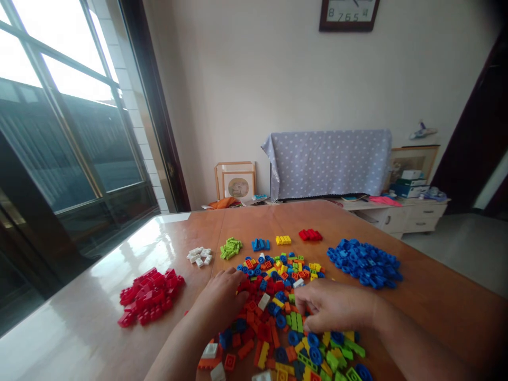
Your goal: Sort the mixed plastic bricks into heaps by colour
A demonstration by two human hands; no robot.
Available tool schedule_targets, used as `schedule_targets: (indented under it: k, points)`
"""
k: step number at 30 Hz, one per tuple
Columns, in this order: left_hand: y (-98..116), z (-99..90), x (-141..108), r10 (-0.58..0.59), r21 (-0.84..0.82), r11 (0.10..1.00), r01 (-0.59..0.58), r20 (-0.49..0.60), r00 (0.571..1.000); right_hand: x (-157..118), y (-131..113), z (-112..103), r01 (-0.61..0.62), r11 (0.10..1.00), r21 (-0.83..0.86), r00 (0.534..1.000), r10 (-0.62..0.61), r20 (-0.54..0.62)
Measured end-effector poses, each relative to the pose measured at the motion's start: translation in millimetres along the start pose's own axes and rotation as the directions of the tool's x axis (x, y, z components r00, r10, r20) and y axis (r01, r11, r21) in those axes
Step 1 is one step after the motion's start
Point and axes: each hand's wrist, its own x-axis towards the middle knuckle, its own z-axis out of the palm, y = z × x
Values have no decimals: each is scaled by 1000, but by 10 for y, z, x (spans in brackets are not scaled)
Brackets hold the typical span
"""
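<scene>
A mixed pile of toy building bricks point(273, 317) in red, orange, yellow, green, blue and white spreads across the middle of the table. On its left side rests my left hand point(222, 293), thumb and fingers apart beside red bricks point(254, 286). My right hand point(335, 304) is over the right side of the pile, with its fingers curled in near light green bricks point(294, 321). Whatever lies between those fingertips is hidden. Just beyond them is a white brick point(298, 283). Blue round wheel-like pieces point(315, 355) lie below the right hand.
Sorted heaps stand around the pile on the wooden table point(95, 338): dark red bricks point(153, 296), white point(199, 256), light green point(230, 247), blue point(261, 244), yellow point(283, 240), red point(310, 235) and a large blue heap point(364, 263). A cloth-covered object point(329, 164) is behind.
</scene>
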Motion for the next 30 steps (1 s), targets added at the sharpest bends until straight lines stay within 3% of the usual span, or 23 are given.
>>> schedule_targets:
  k: [13, 20, 25, 30]
  points:
    - [38, -30, -28, -1, -5, 1000, 1, 9, 1000, 37, 94, 42, -37, 995, -98, 997, 30, -74]
    - [-27, 58, 13, 25, -6, 1000, -25, -29, 999, 50, 178, -4, -93, 987, -134, 981, 67, -184]
    - [-6, 26, 15, 13, 0, 1000, -13, -7, 1000, -14, 112, -59, -77, 992, -98, 991, 66, -118]
    - [-30, 48, 21, 36, 5, 999, -36, -20, 999, -25, -62, -24, 8, 991, -133, 997, -19, -79]
